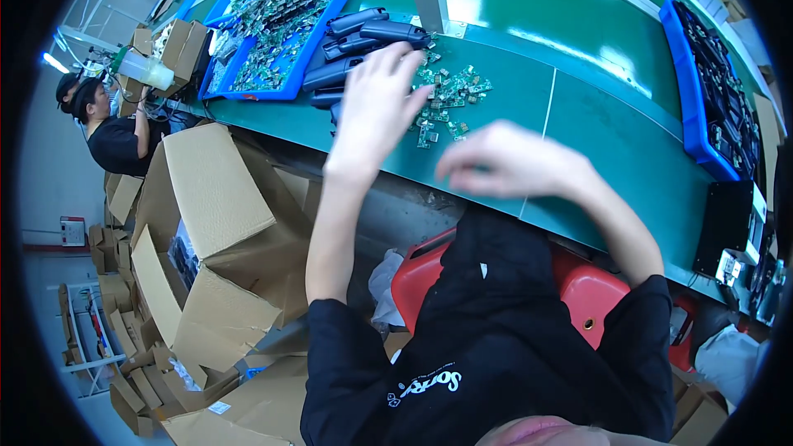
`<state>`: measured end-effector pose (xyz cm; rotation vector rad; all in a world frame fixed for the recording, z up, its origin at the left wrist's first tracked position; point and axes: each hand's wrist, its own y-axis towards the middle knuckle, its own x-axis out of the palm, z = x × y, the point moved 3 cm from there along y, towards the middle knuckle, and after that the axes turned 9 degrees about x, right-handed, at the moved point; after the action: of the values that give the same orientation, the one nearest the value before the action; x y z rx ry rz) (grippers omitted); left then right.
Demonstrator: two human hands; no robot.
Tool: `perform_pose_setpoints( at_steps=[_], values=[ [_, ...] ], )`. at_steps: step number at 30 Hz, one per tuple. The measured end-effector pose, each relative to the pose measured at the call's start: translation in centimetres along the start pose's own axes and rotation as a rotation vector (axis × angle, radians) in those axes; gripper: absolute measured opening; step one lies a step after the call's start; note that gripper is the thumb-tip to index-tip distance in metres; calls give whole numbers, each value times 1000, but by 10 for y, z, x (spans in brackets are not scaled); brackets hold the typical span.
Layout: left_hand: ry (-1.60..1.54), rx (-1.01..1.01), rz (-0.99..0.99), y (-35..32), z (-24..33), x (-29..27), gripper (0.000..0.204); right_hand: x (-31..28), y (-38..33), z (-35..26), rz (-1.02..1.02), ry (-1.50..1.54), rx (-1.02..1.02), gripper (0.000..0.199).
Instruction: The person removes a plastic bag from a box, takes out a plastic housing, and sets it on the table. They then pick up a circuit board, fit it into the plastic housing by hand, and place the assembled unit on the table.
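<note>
Right now, the black casings (396, 31) are lying in a loose heap on the green bench (619, 157), ahead of you and slightly to your left. The uppermost one is pointing its long axis mostly from left to right, its right end dipping a little toward you; the lower ones at the left are slanting upward to the right. The heap is sitting just beyond and to the left of your left hand (372, 107), which is hiding part of it. To the right of that hand, a scatter of small green circuit boards (454, 89) is lying in many directions.

Your left hand is standing open, its fingers extended and its thumb spread away from them; you cannot tell from this angle whether the fingertips are touching a casing. Your right hand (512, 157) is hovering near the bench's front edge, below the boards, its fingers bending toward your left; blur is hiding whether they are pinching anything. A blue tray (315, 40) of boards is standing left of the casings.
</note>
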<state>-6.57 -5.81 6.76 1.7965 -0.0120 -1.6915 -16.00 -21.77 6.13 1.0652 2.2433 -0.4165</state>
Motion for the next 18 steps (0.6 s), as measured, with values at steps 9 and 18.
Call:
perform_pose_setpoints(
  at_steps=[9, 18],
  values=[
    [83, -272, -91, -67, -46, -9, 52, -32, 6, 101, 685, -198, 134, 26],
    [92, -216, -45, -58, -31, -2, 52, -32, -10, 106, 591, 70, 252, 27]
  ],
)
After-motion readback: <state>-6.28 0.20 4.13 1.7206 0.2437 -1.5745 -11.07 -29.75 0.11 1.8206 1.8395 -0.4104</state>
